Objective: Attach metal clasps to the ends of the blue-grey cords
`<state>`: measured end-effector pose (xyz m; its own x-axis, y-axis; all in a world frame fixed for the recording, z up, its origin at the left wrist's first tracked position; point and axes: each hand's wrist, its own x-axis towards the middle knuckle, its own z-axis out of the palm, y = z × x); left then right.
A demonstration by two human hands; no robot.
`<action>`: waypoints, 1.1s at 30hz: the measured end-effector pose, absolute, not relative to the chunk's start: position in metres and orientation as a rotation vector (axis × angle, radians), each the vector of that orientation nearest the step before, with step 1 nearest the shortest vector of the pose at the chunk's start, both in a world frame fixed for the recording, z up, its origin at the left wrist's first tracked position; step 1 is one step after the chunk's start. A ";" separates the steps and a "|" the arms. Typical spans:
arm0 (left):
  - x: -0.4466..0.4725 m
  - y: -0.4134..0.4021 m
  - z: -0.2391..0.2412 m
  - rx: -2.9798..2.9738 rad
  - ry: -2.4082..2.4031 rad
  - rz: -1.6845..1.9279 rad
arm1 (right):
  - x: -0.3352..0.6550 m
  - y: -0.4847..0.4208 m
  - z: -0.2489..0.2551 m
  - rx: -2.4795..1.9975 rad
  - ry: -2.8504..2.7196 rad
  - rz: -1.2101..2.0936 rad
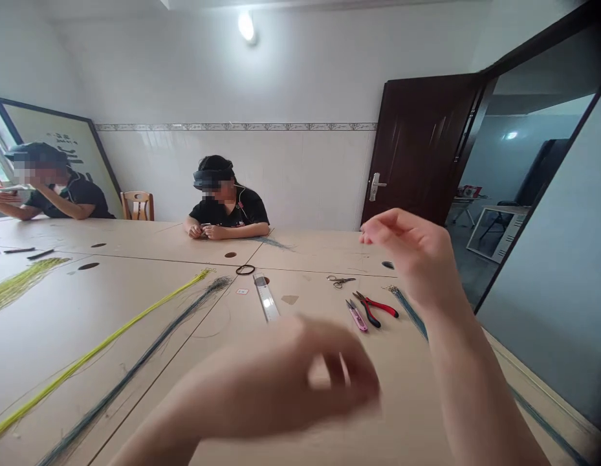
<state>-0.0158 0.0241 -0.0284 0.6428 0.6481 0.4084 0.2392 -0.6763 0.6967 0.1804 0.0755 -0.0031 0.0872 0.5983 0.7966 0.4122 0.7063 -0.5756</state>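
My left hand (300, 378) is in front of me above the table, blurred by motion, with thumb and fingertips drawn together. My right hand (413, 255) is raised higher on the right, its thumb and fingers pinched. Whatever either hand may hold is too fine or hidden to make out. Below and left of the right hand lie red-and-black pliers (382, 307), pink thread snips (357, 316) and small scissors (339, 281). A bundle of blue-grey threads (411, 312) runs down behind my right wrist. Beyond the left hand is a clear ruler (266, 301), partly covered by it.
On the left stretch a yellow thread bundle (123, 330) and a grey-blue one (149, 353). A black ring (246, 269) lies by the ruler. Two people (229, 200) (77, 191) sit across the pale table (261, 446). A dark door (416, 149) stands at the right.
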 end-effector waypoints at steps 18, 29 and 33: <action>0.000 0.041 -0.009 1.604 0.657 1.261 | 0.151 0.036 -0.003 -0.857 -1.748 0.357; 0.005 0.039 -0.014 1.752 0.809 1.468 | 0.154 0.036 -0.002 -0.859 -1.893 0.278; 0.002 0.038 -0.012 1.717 0.777 1.413 | 0.157 0.035 -0.002 -0.823 -1.938 0.180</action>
